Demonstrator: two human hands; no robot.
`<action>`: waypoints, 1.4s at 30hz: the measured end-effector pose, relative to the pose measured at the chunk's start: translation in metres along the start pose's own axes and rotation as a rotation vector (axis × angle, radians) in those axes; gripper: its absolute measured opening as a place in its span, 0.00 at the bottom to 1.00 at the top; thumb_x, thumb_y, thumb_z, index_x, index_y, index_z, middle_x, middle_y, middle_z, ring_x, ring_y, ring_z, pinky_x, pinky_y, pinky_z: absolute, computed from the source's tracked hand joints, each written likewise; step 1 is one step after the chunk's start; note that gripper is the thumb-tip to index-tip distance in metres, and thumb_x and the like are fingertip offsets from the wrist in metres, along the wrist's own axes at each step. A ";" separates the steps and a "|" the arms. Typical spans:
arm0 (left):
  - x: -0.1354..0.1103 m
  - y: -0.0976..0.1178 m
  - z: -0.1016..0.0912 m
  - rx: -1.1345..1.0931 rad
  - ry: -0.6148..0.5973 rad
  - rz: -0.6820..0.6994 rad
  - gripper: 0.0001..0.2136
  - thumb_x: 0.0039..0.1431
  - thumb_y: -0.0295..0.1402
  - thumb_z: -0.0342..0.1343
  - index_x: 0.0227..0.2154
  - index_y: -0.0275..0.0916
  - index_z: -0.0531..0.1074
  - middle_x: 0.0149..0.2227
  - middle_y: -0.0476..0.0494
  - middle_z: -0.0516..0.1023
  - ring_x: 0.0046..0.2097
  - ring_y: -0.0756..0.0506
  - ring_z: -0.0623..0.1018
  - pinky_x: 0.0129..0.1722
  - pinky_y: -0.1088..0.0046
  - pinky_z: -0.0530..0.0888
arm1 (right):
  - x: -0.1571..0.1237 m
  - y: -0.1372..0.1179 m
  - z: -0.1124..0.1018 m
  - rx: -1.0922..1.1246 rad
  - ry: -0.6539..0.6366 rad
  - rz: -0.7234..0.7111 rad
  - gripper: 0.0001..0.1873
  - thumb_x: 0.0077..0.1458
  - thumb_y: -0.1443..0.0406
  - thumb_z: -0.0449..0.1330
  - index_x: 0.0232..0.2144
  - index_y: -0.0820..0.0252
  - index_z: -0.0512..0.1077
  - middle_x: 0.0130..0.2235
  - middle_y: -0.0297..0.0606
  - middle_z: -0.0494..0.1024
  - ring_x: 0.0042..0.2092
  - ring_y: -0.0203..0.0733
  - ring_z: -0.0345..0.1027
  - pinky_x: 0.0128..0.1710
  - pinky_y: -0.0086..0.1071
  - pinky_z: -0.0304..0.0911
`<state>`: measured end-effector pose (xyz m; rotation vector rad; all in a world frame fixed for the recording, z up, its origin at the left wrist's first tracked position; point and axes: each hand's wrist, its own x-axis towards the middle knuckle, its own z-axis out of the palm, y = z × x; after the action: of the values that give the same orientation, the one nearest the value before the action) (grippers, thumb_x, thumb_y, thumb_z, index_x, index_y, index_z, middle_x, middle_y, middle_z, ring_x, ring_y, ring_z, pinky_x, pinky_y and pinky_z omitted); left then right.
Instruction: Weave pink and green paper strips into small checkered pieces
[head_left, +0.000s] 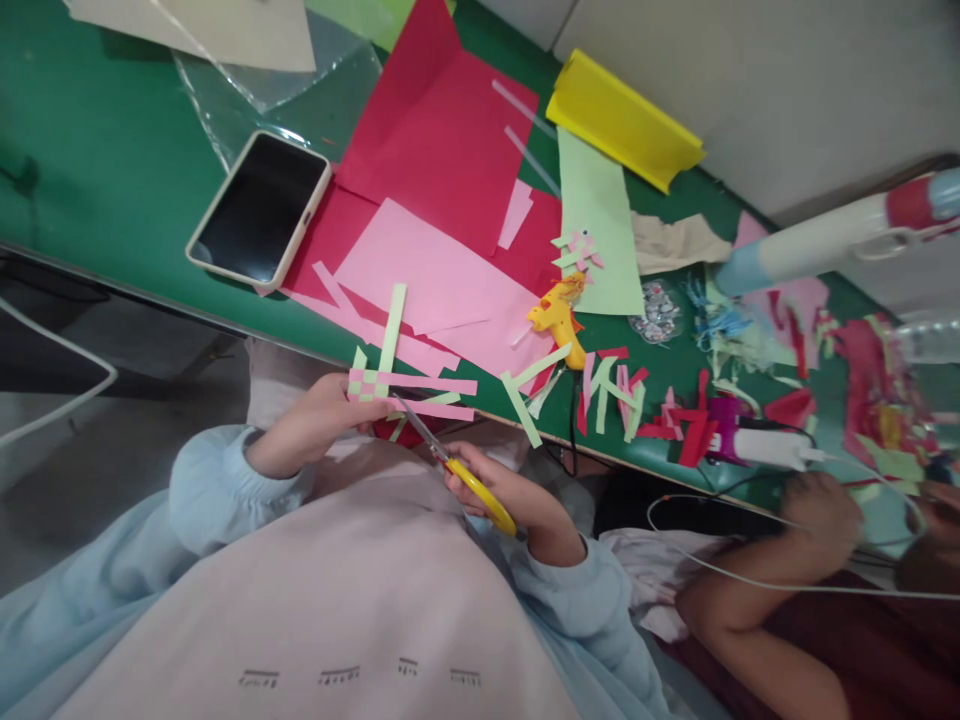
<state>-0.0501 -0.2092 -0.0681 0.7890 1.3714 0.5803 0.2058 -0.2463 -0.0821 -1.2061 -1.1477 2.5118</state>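
Note:
Between the fingers of my left hand (pixel 330 410) is a woven paper piece (pixel 369 385), a small pink and light green check with loose strips sticking out to the right and upward. My right hand (pixel 487 480) grips yellow-handled scissors (pixel 480 493). Their blades (pixel 420 425) point up and left, with the tip by the lower pink strip; I cannot tell whether it touches the paper. Past the hands, on the green table, lie pink paper sheets (pixel 450 275). A yellow glue gun (pixel 559 320) rests to the right, near loose cut strips (pixel 523 405).
A phone (pixel 259 208) lies at the left beside red paper (pixel 442 130). Behind the glue gun are a light green sheet (pixel 600 220) and folded yellow paper (pixel 626 120). More paper scraps (pixel 682 420) and a white cable (pixel 750 575) are rightward, near a co-worker's arm (pixel 780 560).

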 end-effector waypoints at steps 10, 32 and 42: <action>0.001 -0.001 -0.002 0.014 -0.014 0.008 0.11 0.47 0.39 0.66 0.26 0.36 0.76 0.19 0.52 0.70 0.22 0.53 0.65 0.22 0.77 0.64 | 0.000 0.001 -0.001 0.004 -0.011 -0.023 0.21 0.57 0.55 0.60 0.48 0.55 0.59 0.33 0.29 0.64 0.23 0.26 0.50 0.20 0.24 0.49; 0.001 0.003 0.000 0.003 -0.014 -0.011 0.11 0.46 0.38 0.66 0.23 0.35 0.75 0.20 0.51 0.70 0.22 0.53 0.65 0.21 0.76 0.63 | -0.002 -0.003 0.001 -0.011 -0.003 -0.001 0.22 0.56 0.53 0.61 0.46 0.54 0.59 0.33 0.29 0.64 0.23 0.26 0.49 0.21 0.25 0.49; 0.001 0.001 -0.001 0.007 -0.017 -0.008 0.10 0.46 0.39 0.66 0.25 0.36 0.76 0.21 0.50 0.72 0.22 0.53 0.66 0.22 0.76 0.63 | -0.001 0.003 -0.001 -0.019 -0.014 -0.017 0.20 0.58 0.54 0.59 0.47 0.53 0.58 0.34 0.29 0.64 0.24 0.27 0.50 0.21 0.24 0.50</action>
<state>-0.0513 -0.2074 -0.0679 0.7922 1.3613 0.5616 0.2078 -0.2479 -0.0840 -1.1797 -1.1823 2.5071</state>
